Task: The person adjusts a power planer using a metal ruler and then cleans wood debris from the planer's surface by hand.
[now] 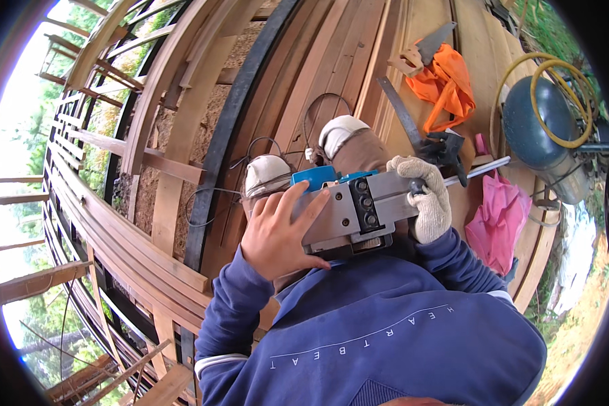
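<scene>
The bare left hand [275, 233] lies spread open over one end of a long grey-metal, blue-bodied power planer [338, 215]. Its length runs rightward to the cream-gloved right hand [433, 206], curled around the opposite end.

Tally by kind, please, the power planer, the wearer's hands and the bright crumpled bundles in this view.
Power planer: 1
Hands, bare left hand and gloved right hand: 2
Crumpled bundles, orange bundle and pink bundle: 2
Total: 5
</scene>
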Motion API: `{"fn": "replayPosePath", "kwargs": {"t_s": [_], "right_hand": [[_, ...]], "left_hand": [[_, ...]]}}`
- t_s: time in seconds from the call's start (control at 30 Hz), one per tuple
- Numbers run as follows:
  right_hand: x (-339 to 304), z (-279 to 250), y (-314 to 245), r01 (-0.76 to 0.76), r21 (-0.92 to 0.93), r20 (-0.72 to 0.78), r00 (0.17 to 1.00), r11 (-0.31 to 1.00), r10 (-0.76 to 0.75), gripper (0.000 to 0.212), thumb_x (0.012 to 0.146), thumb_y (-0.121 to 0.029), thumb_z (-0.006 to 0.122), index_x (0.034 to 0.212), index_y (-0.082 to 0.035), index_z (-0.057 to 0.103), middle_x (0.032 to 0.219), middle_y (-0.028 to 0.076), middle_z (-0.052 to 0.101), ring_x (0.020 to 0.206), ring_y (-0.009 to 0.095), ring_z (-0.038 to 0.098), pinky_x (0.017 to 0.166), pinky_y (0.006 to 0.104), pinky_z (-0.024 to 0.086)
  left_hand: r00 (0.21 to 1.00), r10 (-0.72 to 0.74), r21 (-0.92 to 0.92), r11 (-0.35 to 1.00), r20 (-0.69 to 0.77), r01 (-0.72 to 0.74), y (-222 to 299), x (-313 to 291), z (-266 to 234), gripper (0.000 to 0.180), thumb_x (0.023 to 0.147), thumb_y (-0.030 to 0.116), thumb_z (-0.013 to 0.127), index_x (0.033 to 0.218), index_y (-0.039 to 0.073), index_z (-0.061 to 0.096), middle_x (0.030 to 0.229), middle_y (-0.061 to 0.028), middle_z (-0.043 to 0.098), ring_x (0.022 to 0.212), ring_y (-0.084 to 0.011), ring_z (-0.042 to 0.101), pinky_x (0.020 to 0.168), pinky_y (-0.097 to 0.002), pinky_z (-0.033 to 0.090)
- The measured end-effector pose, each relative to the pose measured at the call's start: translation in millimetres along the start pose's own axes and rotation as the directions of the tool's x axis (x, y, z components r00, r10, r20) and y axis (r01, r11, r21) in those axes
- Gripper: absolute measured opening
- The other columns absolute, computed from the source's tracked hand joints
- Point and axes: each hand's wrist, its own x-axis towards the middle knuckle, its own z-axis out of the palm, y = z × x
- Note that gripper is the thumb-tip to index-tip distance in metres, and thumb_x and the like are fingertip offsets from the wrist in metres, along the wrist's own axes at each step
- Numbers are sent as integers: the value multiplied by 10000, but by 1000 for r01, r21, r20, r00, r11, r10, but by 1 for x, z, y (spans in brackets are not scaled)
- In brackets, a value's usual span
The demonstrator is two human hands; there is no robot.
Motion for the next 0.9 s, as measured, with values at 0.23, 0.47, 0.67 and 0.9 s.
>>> {"fn": "replayPosePath", "kwargs": {"t_s": [0.23, 0.47, 0.67, 0.9], "right_hand": [[-16, -24, 16, -102, 52, 60, 993, 993, 99, 569, 714, 16, 501, 1277, 24, 584, 1370, 203, 611, 1321, 318, 576, 1180, 437, 390], [-11, -30, 24, -105, 62, 69, 992, 993, 101, 542, 863, -61, 585, 1395, 34, 553, 1336, 180, 650, 1240, 251, 631, 1095, 353, 458], [15, -75, 58, -265, 132, -75, 958, 955, 276, 369, 934, -74, 605, 1289, 21, 640, 1177, 145, 720, 1124, 245, 685, 1019, 332, 506], [44, -162, 96, 234, -871, 189, 971, 432, -145, 362, 820, 20, 623, 1168, -51, 695, 1170, 156, 714, 1090, 342, 669, 1018, 381, 512]], "left_hand": [[992, -65, -1, 998, 104, 66, 37, 14, -12, 1133, 549, 544, 938, 1543, 232, 494, 1558, -166, 403, 1458, -425, 362, 1194, -567, 304], [998, 17, 4, 1000, 53, -17, 54, 31, 9, 876, 758, 665, 778, 1510, 291, 529, 1556, -162, 429, 1464, -412, 384, 1178, -665, 266], [999, 28, 26, 999, 20, -29, 52, 40, 10, 723, 782, 612, 793, 1407, 286, 636, 1529, -151, 478, 1432, -388, 432, 1164, -639, 286], [1000, 3, 20, 1000, 28, -3, 53, 42, 13, 709, 802, 618, 769, 1416, 295, 625, 1537, -150, 461, 1425, -372, 429, 1152, -650, 305]]}}
